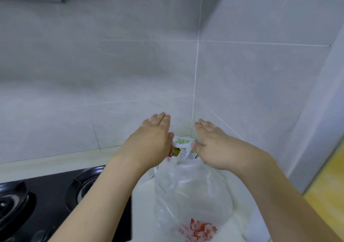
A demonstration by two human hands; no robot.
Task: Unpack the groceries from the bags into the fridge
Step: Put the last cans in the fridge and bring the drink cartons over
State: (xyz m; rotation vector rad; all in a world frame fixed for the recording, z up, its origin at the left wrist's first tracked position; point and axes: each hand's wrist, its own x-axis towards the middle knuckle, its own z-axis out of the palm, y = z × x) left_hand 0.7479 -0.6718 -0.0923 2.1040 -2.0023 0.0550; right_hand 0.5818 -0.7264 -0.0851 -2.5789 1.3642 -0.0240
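Bag (193,189), hands flanking — left hand (149,145), right hand (214,145)

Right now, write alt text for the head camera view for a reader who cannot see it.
Two hands, the left hand and right hand, reach with straight fingers to either side of a white package with green lettering poking out of a translucent plastic bag. The bag stands on a white counter in a tiled corner, beside a black gas hob.
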